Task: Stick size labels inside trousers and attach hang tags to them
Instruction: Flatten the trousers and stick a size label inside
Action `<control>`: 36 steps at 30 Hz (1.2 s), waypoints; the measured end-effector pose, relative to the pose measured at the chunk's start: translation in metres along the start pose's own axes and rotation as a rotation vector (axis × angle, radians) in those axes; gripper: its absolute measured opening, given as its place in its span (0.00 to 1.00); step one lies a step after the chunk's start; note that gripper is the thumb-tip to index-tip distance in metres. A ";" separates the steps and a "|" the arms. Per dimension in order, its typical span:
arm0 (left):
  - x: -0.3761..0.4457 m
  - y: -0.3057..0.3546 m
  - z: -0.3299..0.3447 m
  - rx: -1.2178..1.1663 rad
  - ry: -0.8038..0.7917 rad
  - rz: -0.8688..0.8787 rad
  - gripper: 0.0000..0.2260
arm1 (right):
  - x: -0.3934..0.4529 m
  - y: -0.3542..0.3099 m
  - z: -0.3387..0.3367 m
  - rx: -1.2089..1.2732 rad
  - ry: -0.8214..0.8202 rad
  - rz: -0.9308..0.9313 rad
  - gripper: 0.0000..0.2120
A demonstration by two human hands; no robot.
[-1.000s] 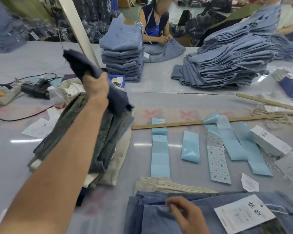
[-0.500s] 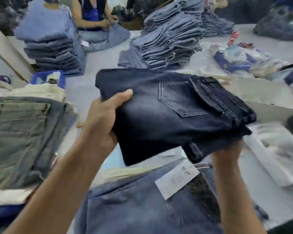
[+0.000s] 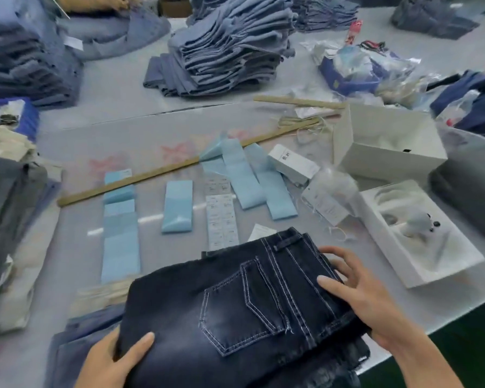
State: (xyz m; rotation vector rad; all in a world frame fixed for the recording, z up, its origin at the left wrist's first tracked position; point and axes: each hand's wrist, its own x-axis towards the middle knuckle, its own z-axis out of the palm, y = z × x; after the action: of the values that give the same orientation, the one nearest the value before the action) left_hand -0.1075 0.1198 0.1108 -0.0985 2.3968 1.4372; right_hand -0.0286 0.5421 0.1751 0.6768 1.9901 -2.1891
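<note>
Head view: dark folded trousers lie at six o'clock on the grey table, back pocket up, atop lighter blue jeans. The left hand grips their seven-o'clock edge, thumb curled over the cloth. The right hand rests at four o'clock on the waistband, fingers spread and nearly straight. Pale blue label strips and a white sticker sheet sit toward twelve o'clock, below a wooden ruler. White hang tags lie at two o'clock.
</note>
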 end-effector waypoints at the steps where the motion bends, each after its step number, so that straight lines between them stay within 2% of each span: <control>1: 0.007 -0.003 -0.006 0.088 0.115 0.031 0.33 | 0.001 0.002 -0.001 0.007 -0.012 0.015 0.20; 2: 0.007 -0.005 -0.004 0.157 0.177 -0.015 0.32 | 0.002 0.006 -0.001 -0.008 -0.020 0.036 0.20; 4: -0.004 -0.017 -0.008 0.280 0.015 -0.059 0.17 | 0.005 0.020 -0.002 -0.170 -0.007 0.079 0.18; 5: -0.004 -0.026 -0.004 0.354 0.016 0.003 0.15 | 0.006 0.023 -0.001 -0.284 0.009 0.074 0.18; 6: -0.008 -0.037 0.010 0.358 0.085 0.040 0.17 | 0.009 0.024 0.000 -0.420 0.032 0.053 0.17; 7: -0.015 -0.042 0.022 0.364 0.117 0.007 0.20 | 0.012 0.024 0.000 -0.568 0.058 -0.008 0.17; 9: -0.019 -0.037 0.043 0.379 0.280 -0.058 0.27 | 0.018 0.018 0.002 -0.782 0.100 -0.152 0.14; 10: -0.015 -0.028 0.055 0.423 0.388 -0.036 0.29 | 0.021 0.016 0.005 -0.783 0.111 -0.188 0.13; 12: -0.002 0.003 0.078 0.369 0.446 0.174 0.28 | 0.023 0.012 0.012 -0.745 0.078 -0.202 0.13; 14: 0.010 0.054 0.103 0.196 0.306 0.318 0.31 | 0.016 0.008 0.025 -0.813 0.037 -0.249 0.14; 16: 0.030 0.100 0.129 0.205 0.072 0.402 0.32 | 0.007 0.008 0.034 -0.829 0.092 -0.352 0.11; 18: 0.051 0.131 0.150 0.209 -0.125 0.420 0.32 | -0.007 0.007 0.043 -0.782 0.096 -0.448 0.10; 20: 0.068 0.150 0.162 0.183 -0.277 0.396 0.28 | -0.019 0.009 0.049 -0.788 0.004 -0.490 0.09; 22: 0.066 0.155 0.167 0.197 -0.301 0.462 0.19 | -0.027 0.014 0.049 -0.819 0.032 -0.509 0.11; 24: 0.057 0.149 0.164 0.159 -0.260 0.503 0.17 | -0.032 0.015 0.042 -0.714 0.171 -0.478 0.17; 25: 0.051 0.148 0.160 0.121 -0.264 0.485 0.18 | -0.034 0.015 0.037 -0.659 0.222 -0.449 0.20; 27: 0.043 0.147 0.150 0.106 -0.321 0.410 0.21 | -0.039 0.016 0.030 -0.618 0.209 -0.374 0.23; 29: 0.037 0.149 0.141 0.301 -0.338 0.409 0.27 | -0.046 0.018 0.027 -0.674 0.127 -0.349 0.25; 32: 0.028 0.158 0.133 0.686 -0.231 0.525 0.31 | -0.054 0.016 0.031 -0.827 0.067 -0.604 0.20; 34: 0.025 0.166 0.128 0.700 -0.257 0.610 0.29 | -0.060 0.018 0.041 -0.880 0.033 -0.774 0.13; 36: 0.023 0.175 0.124 0.668 -0.400 0.631 0.24 | -0.066 0.023 0.050 -0.900 0.012 -0.891 0.09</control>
State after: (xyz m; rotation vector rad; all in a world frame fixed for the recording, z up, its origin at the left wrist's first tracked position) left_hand -0.1385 0.3145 0.1972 1.0714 2.4998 0.6602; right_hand 0.0261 0.4768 0.1816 -0.3933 3.2583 -1.1499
